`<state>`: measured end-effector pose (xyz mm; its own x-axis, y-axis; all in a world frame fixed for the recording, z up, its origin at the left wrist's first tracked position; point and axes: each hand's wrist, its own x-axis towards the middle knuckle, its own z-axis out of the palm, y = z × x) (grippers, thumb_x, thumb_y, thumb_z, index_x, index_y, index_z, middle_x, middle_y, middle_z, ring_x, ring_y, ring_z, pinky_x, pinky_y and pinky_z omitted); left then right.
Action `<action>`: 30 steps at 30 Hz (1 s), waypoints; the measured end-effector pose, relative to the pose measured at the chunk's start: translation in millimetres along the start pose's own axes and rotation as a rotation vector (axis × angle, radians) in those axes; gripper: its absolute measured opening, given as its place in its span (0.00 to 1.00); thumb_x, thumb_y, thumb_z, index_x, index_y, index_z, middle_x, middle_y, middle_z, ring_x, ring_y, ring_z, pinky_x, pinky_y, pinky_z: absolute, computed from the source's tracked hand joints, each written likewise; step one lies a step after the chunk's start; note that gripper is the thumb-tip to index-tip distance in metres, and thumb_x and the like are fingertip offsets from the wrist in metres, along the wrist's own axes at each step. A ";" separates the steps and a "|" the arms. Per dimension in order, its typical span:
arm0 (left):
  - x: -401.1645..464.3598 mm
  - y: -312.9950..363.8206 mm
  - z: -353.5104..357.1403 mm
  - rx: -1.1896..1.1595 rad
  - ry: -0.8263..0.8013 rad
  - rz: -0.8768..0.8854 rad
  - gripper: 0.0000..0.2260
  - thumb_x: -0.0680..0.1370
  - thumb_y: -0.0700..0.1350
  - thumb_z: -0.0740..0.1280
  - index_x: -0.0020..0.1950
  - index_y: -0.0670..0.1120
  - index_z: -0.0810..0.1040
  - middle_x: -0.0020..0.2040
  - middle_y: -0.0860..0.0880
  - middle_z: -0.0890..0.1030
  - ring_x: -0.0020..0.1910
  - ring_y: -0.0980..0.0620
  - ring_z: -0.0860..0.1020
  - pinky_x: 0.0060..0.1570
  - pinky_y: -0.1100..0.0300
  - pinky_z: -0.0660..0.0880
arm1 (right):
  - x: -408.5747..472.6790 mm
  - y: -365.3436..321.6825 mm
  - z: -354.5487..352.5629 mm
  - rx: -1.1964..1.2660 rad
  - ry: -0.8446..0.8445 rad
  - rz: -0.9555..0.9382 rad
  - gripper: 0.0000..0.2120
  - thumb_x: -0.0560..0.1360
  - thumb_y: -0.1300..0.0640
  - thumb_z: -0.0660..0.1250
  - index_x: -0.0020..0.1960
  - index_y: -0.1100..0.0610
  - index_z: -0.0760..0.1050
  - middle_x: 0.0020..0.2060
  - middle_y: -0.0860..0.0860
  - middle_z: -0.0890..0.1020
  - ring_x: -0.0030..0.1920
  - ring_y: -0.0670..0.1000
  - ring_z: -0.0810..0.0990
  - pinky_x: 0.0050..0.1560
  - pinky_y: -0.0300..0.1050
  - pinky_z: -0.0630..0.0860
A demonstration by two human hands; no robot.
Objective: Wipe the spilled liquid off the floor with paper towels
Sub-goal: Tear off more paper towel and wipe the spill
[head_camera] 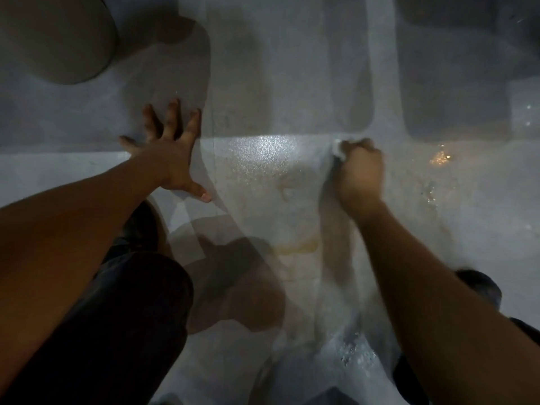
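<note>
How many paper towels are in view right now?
1. A crumpled white paper towel is gripped in the right hand, pressed to the wet floor. Most of it is hidden under the fingers; more may lie out of view.

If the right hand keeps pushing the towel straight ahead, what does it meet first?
Probably nothing solid soon: the right hand holds the paper towel on the floor, and ahead lies bare tile in shadow. The dark shape at the top edge sits off to the right; depth unclear.
</note>
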<state>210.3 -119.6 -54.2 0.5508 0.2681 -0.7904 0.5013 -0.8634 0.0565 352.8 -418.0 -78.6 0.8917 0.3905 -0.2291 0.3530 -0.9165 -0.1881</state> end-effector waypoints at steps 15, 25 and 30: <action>-4.9 1.9 -0.7 -0.010 0.024 0.014 0.74 0.51 0.74 0.78 0.74 0.64 0.22 0.76 0.55 0.20 0.76 0.36 0.25 0.66 0.17 0.43 | -94.9 25.1 6.5 0.046 -0.042 -0.461 0.13 0.79 0.44 0.69 0.47 0.53 0.77 0.41 0.48 0.77 0.39 0.42 0.77 0.43 0.42 0.72; -10.7 24.4 -3.7 0.062 0.046 -0.064 0.75 0.55 0.65 0.84 0.78 0.60 0.26 0.79 0.47 0.25 0.78 0.33 0.30 0.69 0.20 0.46 | -58.4 70.0 14.2 0.109 0.046 -0.272 0.06 0.79 0.50 0.69 0.44 0.43 0.74 0.45 0.50 0.72 0.45 0.51 0.72 0.49 0.51 0.77; 0.2 76.6 -10.5 0.149 0.085 0.123 0.72 0.55 0.62 0.85 0.76 0.68 0.28 0.78 0.48 0.23 0.78 0.32 0.29 0.69 0.20 0.47 | -167.9 101.2 19.1 0.111 -0.317 -0.620 0.15 0.81 0.54 0.63 0.59 0.33 0.73 0.58 0.47 0.71 0.55 0.47 0.65 0.59 0.44 0.66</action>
<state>255.8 -181.2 -43.7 0.6590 0.1866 -0.7286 0.3265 -0.9437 0.0536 233.4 -574.6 -77.4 0.4042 0.8599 -0.3118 0.7232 -0.5091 -0.4667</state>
